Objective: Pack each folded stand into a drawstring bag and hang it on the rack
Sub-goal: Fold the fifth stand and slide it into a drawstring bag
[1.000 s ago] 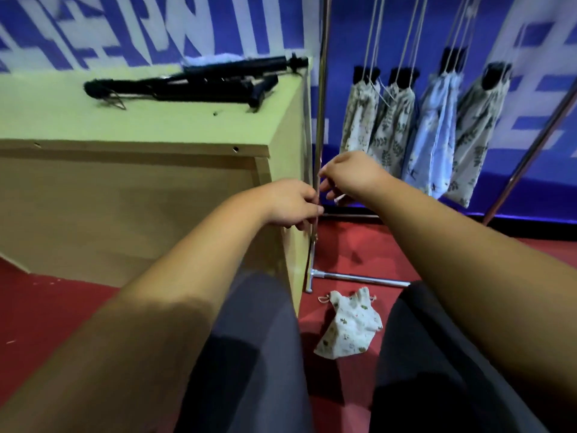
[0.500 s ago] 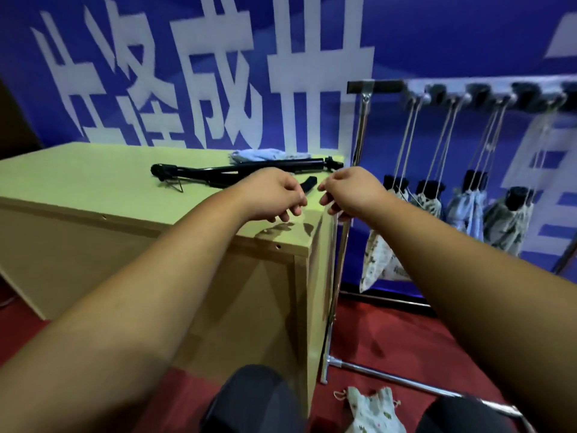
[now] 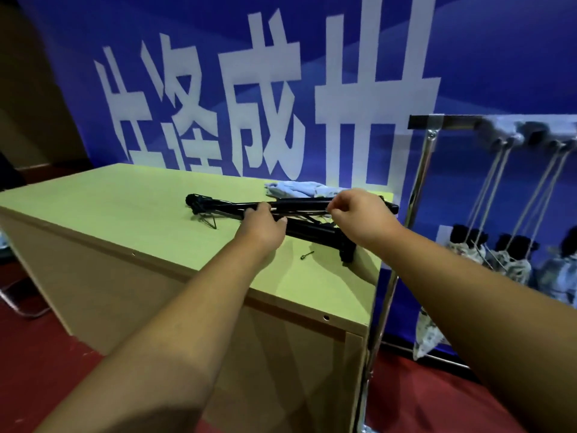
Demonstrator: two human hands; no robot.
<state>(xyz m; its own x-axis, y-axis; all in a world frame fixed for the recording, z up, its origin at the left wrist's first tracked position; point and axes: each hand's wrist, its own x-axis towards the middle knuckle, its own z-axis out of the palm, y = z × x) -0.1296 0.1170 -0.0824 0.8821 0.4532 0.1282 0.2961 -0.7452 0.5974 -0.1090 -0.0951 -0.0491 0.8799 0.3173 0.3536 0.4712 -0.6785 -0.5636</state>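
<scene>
Half a second ago both hands hovered above the near edge of the green-topped wooden bench (image 3: 125, 214); now they have reached the black folded metal stands (image 3: 218, 205) near its far right corner, so picking one up is likely next. The left hand (image 3: 262, 229) lies on a stand with its thumb spread, and I cannot tell if the fingers close. The right hand (image 3: 359, 220) has its fingertips pinched together, on what is unclear. The pale blue cloth drawstring bag (image 3: 296, 189) lies just behind. The lower stand's end reaches the right edge, close to the chrome rack (image 3: 418, 189) post, so the open room is to the left.
</scene>
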